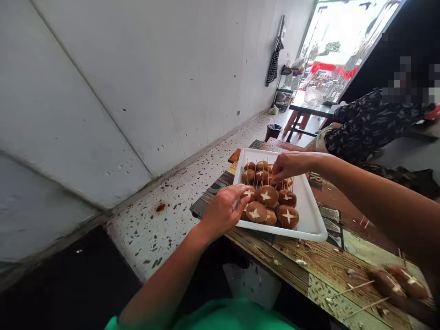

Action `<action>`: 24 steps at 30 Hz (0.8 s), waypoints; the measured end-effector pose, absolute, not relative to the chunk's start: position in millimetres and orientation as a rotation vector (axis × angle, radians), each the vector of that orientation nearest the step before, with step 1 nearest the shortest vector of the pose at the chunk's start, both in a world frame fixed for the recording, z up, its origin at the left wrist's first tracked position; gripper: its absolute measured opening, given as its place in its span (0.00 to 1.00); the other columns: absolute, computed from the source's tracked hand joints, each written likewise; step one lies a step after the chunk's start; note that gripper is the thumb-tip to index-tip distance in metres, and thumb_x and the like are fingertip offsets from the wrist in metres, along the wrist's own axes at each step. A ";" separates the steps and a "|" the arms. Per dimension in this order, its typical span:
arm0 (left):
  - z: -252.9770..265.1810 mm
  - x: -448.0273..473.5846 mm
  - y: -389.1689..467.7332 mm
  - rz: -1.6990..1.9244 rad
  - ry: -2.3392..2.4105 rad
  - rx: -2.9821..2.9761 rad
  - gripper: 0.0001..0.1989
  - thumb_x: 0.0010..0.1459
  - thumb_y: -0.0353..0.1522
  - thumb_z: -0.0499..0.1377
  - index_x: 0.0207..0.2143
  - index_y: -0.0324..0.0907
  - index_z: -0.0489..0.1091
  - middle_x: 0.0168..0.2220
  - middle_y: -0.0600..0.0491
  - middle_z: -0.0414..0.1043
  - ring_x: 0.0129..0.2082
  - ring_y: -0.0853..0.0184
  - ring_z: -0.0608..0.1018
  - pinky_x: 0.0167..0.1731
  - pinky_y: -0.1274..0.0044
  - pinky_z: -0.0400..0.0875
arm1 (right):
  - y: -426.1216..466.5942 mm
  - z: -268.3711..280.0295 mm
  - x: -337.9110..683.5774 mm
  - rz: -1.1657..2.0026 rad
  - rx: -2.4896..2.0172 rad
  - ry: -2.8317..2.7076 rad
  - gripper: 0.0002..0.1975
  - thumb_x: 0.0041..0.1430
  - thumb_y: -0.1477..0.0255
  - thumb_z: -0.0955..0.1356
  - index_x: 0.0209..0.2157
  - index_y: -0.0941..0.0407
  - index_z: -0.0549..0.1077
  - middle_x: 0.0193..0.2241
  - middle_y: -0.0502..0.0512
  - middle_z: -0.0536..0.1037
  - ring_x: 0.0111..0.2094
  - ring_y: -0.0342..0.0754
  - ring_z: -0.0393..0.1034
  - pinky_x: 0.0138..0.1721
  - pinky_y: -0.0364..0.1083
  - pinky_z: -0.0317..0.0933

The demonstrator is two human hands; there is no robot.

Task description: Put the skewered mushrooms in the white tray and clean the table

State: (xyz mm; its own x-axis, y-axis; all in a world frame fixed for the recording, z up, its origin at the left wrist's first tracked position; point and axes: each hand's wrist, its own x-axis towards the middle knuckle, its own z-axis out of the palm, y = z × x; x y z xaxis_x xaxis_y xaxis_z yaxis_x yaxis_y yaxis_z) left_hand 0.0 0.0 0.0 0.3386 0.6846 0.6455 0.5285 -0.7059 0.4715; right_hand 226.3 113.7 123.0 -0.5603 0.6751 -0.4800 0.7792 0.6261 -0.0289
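The fingers (240, 195) of the left hand (223, 211) curl loosely at the near left corner of the white tray (311, 215), touching a skewered mushroom (248, 194) there; whether they grip it or only rest on it I cannot tell. The right hand (288, 166) reaches in from the right with its fingertips pinched on the mushroom skewers (280, 182) in the middle of the tray. The tray sits on a worn wooden table (309, 261) and holds brown mushrooms with white crosses cut in the caps, their thin sticks pointing up. 2 more skewered mushrooms (398, 282) lie blurred on the table at the near right, well apart from the tray. Another person in a dark patterned top (367, 123) sits beyond the table.
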 end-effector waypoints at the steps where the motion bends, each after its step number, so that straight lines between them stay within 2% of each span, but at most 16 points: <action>1: 0.2 -0.8 -0.8 1.286 1.067 2.449 0.14 0.68 0.32 0.55 0.51 0.35 0.74 0.50 0.43 0.80 0.51 0.60 0.80 0.52 0.65 0.75 | 115.8 123.2 214.1 -0.315 1.127 2.400 0.14 0.63 0.65 0.70 0.32 0.61 0.80 0.20 0.46 0.69 0.24 0.38 0.54 0.31 0.45 0.51; 4: -0.1 -3.0 -2.9 1.173 0.990 2.577 0.16 0.69 0.35 0.53 0.55 0.38 0.71 0.58 0.43 0.74 0.59 0.59 0.75 0.59 0.60 0.69 | 122.9 119.3 181.8 -0.197 1.028 2.400 0.13 0.61 0.63 0.71 0.36 0.60 0.82 0.23 0.48 0.73 0.26 0.41 0.60 0.38 0.46 0.56; 6: -1.6 -4.4 -4.4 1.035 0.954 2.697 0.19 0.70 0.38 0.52 0.57 0.40 0.69 0.63 0.44 0.69 0.64 0.58 0.70 0.63 0.58 0.63 | 126.5 110.4 166.2 -0.030 0.959 2.434 0.17 0.59 0.59 0.71 0.37 0.60 0.82 0.29 0.54 0.79 0.32 0.45 0.67 0.47 0.51 0.58; 9: -6.7 -9.0 -4.5 0.869 0.863 2.935 0.19 0.69 0.40 0.53 0.57 0.41 0.69 0.66 0.45 0.65 0.68 0.57 0.65 0.65 0.61 0.57 | 125.2 95.0 153.5 0.142 0.893 2.506 0.19 0.62 0.60 0.67 0.43 0.58 0.82 0.40 0.57 0.82 0.41 0.51 0.72 0.60 0.57 0.53; 11: -11.3 -13.4 0.7 0.839 0.774 3.090 0.18 0.68 0.40 0.55 0.55 0.42 0.70 0.66 0.46 0.66 0.67 0.59 0.65 0.68 0.67 0.50 | 121.0 88.7 152.6 0.233 0.853 2.560 0.19 0.63 0.62 0.64 0.49 0.53 0.79 0.50 0.52 0.80 0.50 0.52 0.71 0.65 0.58 0.48; 13: -14.9 -16.7 9.4 0.841 0.707 3.180 0.17 0.67 0.41 0.55 0.54 0.44 0.70 0.61 0.49 0.71 0.64 0.61 0.70 0.70 0.69 0.44 | 114.6 87.5 159.8 0.344 0.850 2.641 0.21 0.63 0.63 0.61 0.54 0.51 0.75 0.58 0.48 0.74 0.60 0.51 0.64 0.69 0.56 0.43; 15: -15.5 -17.8 16.3 0.820 0.678 3.235 0.18 0.67 0.42 0.54 0.55 0.46 0.69 0.59 0.51 0.74 0.61 0.62 0.73 0.71 0.71 0.41 | 102.8 90.3 179.2 0.409 0.918 2.713 0.21 0.64 0.62 0.60 0.54 0.49 0.74 0.59 0.45 0.73 0.63 0.49 0.61 0.69 0.52 0.45; 18: -11.7 -17.0 16.8 0.798 0.627 3.315 0.19 0.67 0.43 0.53 0.55 0.46 0.70 0.57 0.51 0.75 0.58 0.62 0.76 0.70 0.72 0.40 | 75.1 93.7 240.3 0.269 1.438 2.680 0.20 0.66 0.57 0.61 0.50 0.51 0.76 0.54 0.49 0.77 0.55 0.49 0.68 0.59 0.46 0.60; 20: -9.3 -15.6 13.3 0.796 0.610 3.360 0.20 0.68 0.44 0.52 0.54 0.43 0.70 0.56 0.48 0.76 0.57 0.61 0.76 0.70 0.70 0.41 | 56.6 89.2 301.1 0.039 2.073 2.377 0.23 0.67 0.54 0.61 0.49 0.54 0.76 0.52 0.56 0.78 0.51 0.51 0.72 0.48 0.45 0.66; 21: -8.9 -14.8 11.6 0.796 0.617 3.371 0.20 0.68 0.44 0.52 0.54 0.43 0.71 0.55 0.47 0.77 0.57 0.60 0.77 0.69 0.69 0.42 | 48.6 84.0 334.2 -0.083 2.370 2.113 0.22 0.68 0.56 0.60 0.49 0.55 0.77 0.52 0.58 0.79 0.51 0.52 0.72 0.48 0.46 0.66; 22: -9.2 -13.8 10.0 0.790 0.640 3.377 0.20 0.68 0.44 0.51 0.53 0.42 0.71 0.55 0.46 0.77 0.56 0.59 0.77 0.68 0.68 0.43 | 41.2 76.8 366.8 -0.097 2.524 1.890 0.23 0.69 0.60 0.60 0.50 0.60 0.76 0.51 0.65 0.78 0.51 0.56 0.73 0.48 0.48 0.67; 24: -11.5 -11.7 7.4 0.779 0.715 3.372 0.20 0.69 0.44 0.50 0.52 0.42 0.72 0.55 0.45 0.77 0.56 0.57 0.77 0.66 0.65 0.46 | 27.5 57.6 423.2 -0.145 2.701 1.539 0.25 0.68 0.62 0.63 0.55 0.66 0.73 0.56 0.73 0.74 0.56 0.62 0.70 0.52 0.52 0.66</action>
